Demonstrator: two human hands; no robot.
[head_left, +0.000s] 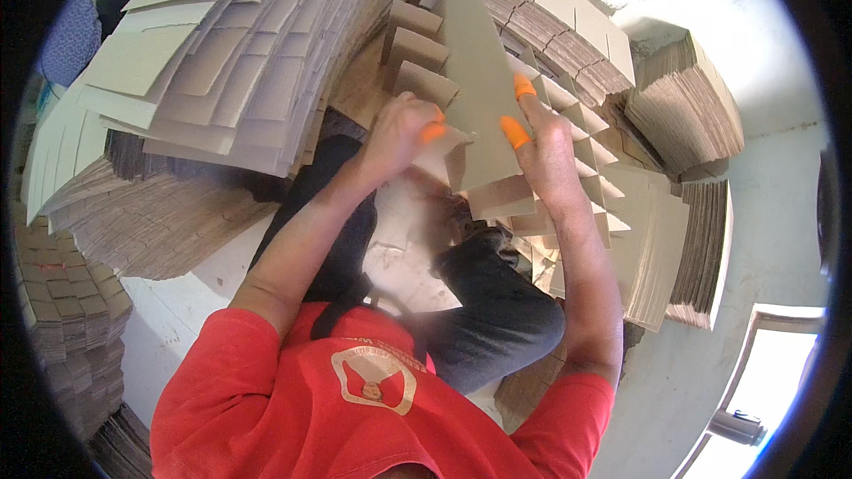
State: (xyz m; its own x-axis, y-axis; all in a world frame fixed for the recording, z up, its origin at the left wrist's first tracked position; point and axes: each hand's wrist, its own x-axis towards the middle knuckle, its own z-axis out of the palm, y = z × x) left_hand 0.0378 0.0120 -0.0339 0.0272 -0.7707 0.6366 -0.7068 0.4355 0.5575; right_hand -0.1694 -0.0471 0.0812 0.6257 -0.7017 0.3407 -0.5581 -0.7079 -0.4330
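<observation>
At centre, above the seated person's lap: one tall cardboard sheet (pixel 484 89), upright, slotted among the cardboard divider strips (pixel 568 124). Left hand (pixel 399 129): grip closed on the sheet's lower left edge, orange finger covers showing. Right hand (pixel 541 146): grip pinching the sheet's right edge. Far left: fanned stack of flat cardboard blanks (pixel 213 53). Far right: bundled cardboard pile (pixel 683 106).
</observation>
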